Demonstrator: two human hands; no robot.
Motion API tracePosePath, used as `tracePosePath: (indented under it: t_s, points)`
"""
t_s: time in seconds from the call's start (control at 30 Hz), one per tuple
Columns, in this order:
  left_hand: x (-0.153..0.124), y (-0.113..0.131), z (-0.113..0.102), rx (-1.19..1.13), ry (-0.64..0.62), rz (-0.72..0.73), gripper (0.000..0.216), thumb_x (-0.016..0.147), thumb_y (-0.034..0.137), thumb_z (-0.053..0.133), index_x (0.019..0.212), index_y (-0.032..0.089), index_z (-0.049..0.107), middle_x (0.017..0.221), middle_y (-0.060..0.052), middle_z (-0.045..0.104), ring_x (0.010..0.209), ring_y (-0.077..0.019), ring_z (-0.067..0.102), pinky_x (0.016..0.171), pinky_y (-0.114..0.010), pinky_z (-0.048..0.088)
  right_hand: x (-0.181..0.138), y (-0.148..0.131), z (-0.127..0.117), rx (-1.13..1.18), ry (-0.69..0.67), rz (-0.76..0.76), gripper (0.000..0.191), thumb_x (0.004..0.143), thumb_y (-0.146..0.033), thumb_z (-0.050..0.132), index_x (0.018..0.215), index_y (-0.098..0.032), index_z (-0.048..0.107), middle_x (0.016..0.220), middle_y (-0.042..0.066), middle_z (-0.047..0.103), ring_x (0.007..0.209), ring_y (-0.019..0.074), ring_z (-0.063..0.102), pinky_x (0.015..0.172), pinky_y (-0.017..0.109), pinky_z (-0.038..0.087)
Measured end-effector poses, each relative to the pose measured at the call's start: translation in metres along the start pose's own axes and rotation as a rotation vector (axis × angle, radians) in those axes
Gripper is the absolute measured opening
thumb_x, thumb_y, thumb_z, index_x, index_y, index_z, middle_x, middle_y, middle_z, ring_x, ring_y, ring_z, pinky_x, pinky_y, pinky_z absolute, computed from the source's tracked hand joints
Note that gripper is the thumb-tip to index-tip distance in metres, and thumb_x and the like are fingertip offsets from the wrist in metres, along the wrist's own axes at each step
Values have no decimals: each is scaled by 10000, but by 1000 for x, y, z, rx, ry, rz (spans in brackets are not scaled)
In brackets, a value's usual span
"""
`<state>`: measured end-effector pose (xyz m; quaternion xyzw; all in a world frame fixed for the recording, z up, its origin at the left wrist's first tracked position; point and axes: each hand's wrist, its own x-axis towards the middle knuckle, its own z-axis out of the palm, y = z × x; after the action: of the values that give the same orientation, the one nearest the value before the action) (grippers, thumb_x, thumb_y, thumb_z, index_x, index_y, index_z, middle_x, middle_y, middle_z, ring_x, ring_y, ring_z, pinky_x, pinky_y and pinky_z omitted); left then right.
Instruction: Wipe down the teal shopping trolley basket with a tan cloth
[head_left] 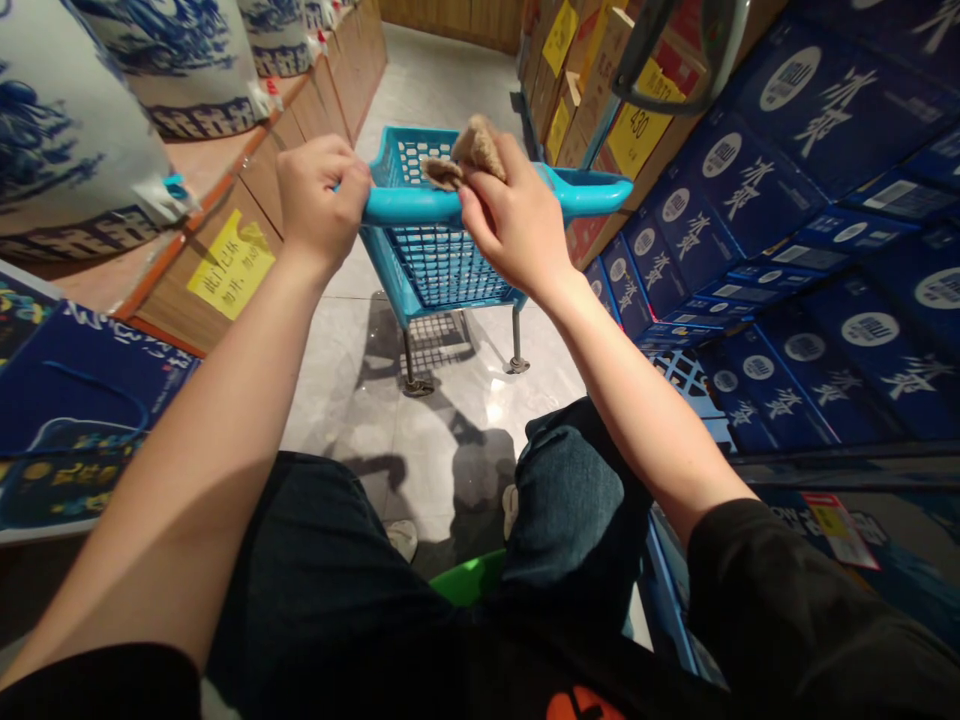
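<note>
A blue plastic shopping cart on wheels stands in front of me. My left hand is wrapped round the left end of its handle. In my right hand is a crumpled brown cloth, pinched between the fingers. That cloth lies against the top of the handle, right of my left hand. The basket part shows perforated blue walls; much of its inside is hidden behind the handle and my hands.
Stacked blue cartons line the right side, with brown boxes bearing yellow signs farther back. Large blue-and-white jars stand on a wooden ledge at left. Below me is a green seat-like edge. Pale tiled floor runs between.
</note>
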<state>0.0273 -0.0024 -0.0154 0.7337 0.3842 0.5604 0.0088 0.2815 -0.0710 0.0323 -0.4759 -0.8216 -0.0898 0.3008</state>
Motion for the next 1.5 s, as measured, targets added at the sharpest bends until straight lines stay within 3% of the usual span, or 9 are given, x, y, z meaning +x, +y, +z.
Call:
tracePosePath:
  t_s: [0.17, 0.27, 0.53, 0.73, 0.83, 1.0, 1.13, 1.3, 1.5]
  points:
    - [1, -1, 1, -6, -6, -12, 320, 907, 412, 569, 633, 293, 685, 732, -23, 647, 717, -206, 618, 720, -399, 452, 3, 20, -4, -44, 37, 138, 550, 1112, -488, 287, 1017, -281, 788, 1378, 119, 702, 1073, 312, 682, 925, 470, 561]
    - [2, 1, 2, -3, -7, -8, 331, 912, 422, 559, 635, 291, 685, 725, -22, 643, 714, -202, 620, 713, -393, 449, 6, 40, 3, -23, 146, 242, 613, 1104, -587, 263, 1044, -270, 785, 1320, 152, 712, 1104, 328, 638, 932, 480, 544]
    - [0, -3, -1, 9, 7, 8, 369, 951, 445, 570, 663, 285, 734, 740, -27, 657, 734, -209, 647, 727, -401, 467, 3, 11, 16, 136, 85, -9, 625, 1038, -740, 291, 1212, -371, 765, 1337, 84, 740, 1342, 333, 548, 1079, 479, 469]
    - [0, 0, 0, 29, -11, 11, 424, 978, 466, 553, 649, 242, 698, 744, -24, 662, 737, -180, 645, 723, -352, 481, 3, 43, 5, -28, 151, 221, 810, 1096, -702, 102, 930, -262, 761, 1292, 152, 700, 1012, 318, 682, 904, 486, 543]
    - [-1, 1, 1, 34, -12, 19, 466, 992, 497, 537, 643, 223, 680, 737, -29, 649, 740, -178, 648, 728, -334, 477, 1, 40, 6, -70, 162, 218, 703, 1131, -598, 174, 1029, -248, 775, 1384, 162, 684, 1119, 321, 674, 970, 482, 555]
    - [-1, -4, -1, 9, 1, 9, 421, 987, 474, 567, 649, 241, 659, 745, -24, 634, 744, -190, 642, 749, -361, 482, -4, 6, 9, -108, 42, -6, 438, 1114, -400, 401, 1332, -244, 748, 1539, 133, 640, 1373, 339, 605, 1164, 479, 499]
    - [-1, -5, -2, 7, 9, 15, 410, 981, 449, 568, 637, 244, 652, 731, -24, 632, 724, -190, 632, 727, -370, 475, -3, 22, 9, -86, 29, 8, 444, 1126, -532, 412, 1313, -307, 746, 1421, 131, 684, 1296, 358, 640, 1085, 479, 543]
    - [-1, -2, -1, 28, 1, 28, 474, 1006, 510, 545, 635, 237, 658, 730, -23, 637, 716, -177, 630, 707, -353, 473, 0, 52, 15, -90, 178, 163, 579, 1114, -653, 359, 1301, -261, 741, 1342, 172, 671, 1185, 382, 686, 996, 511, 563]
    - [-1, -3, -2, 29, 12, 23, 508, 1012, 567, 540, 639, 249, 673, 730, -22, 644, 709, -179, 623, 710, -365, 487, 0, 13, 16, 22, 54, -26, 557, 1115, -532, 328, 1340, -251, 754, 1558, 139, 627, 1403, 318, 568, 1197, 478, 459]
